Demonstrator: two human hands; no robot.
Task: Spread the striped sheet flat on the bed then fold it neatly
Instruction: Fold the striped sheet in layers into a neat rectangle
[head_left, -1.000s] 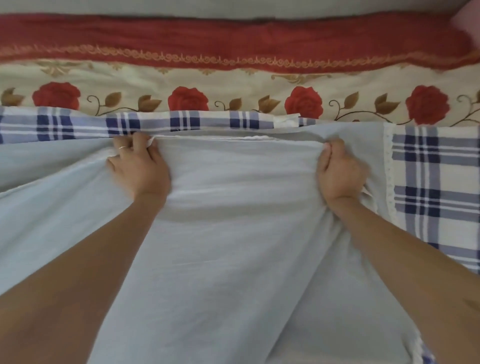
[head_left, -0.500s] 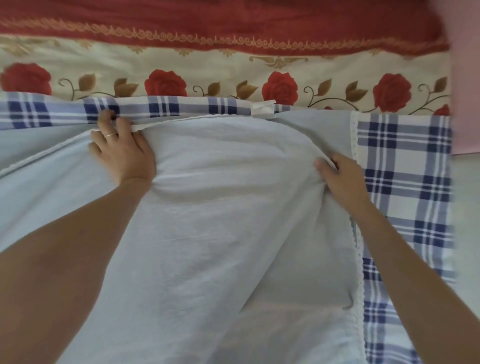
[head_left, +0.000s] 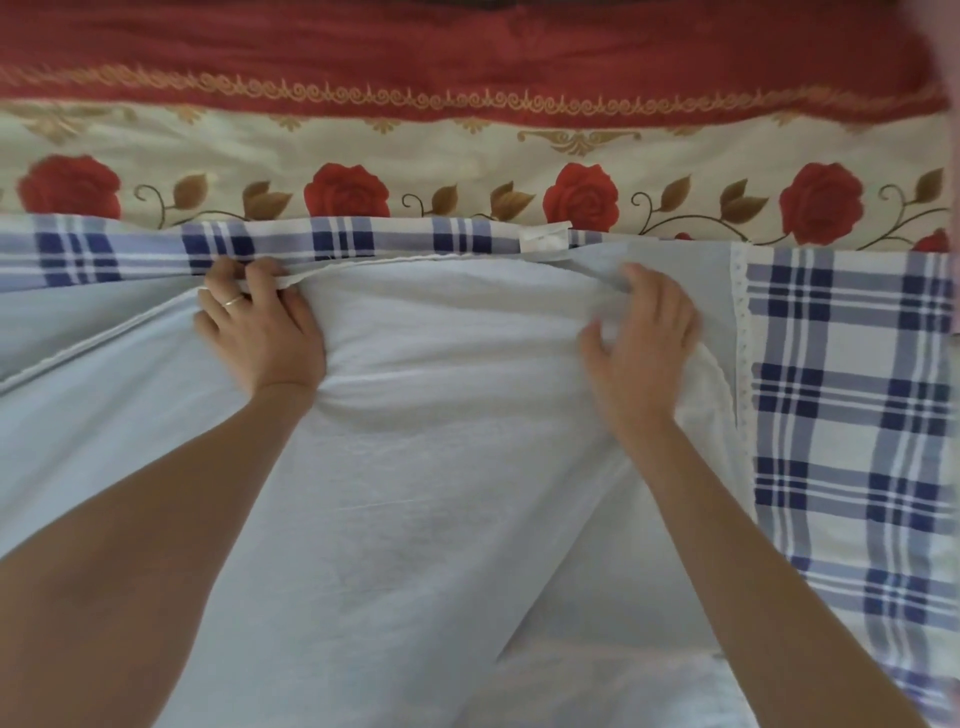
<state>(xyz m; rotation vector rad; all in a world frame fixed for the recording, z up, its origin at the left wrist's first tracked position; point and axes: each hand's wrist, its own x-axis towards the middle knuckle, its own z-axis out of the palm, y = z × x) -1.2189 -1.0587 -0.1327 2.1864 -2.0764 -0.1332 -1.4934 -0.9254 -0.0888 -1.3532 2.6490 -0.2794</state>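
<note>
Pale blue cloth fills the middle of the view: this is the underside of the striped sheet (head_left: 415, 467), lying across the bed with one layer turned over so that its blue-and-white checked face shows only as a strip along the far edge and a broad panel at the right. The turned-over layer's hem runs left to right, just short of that far checked strip and of the rose-printed bed cover (head_left: 467, 156) beyond it. The left hand (head_left: 260, 322), a ring (head_left: 232, 301) on one finger, has its fingers (head_left: 260, 273) curled over this hem, grasping it where it meets the checked strip. The right hand (head_left: 641, 343) is released, fingers loosely spread on or just above the cloth; I cannot tell whether it presses down. The hem's free end lies ahead of it and a little to its right, towards the lace trim (head_left: 740, 338), with a white label (head_left: 543, 240) between the two hands at the far edge. Judging from this, the right hand is the nearer one to square that corner against the trim.
</note>
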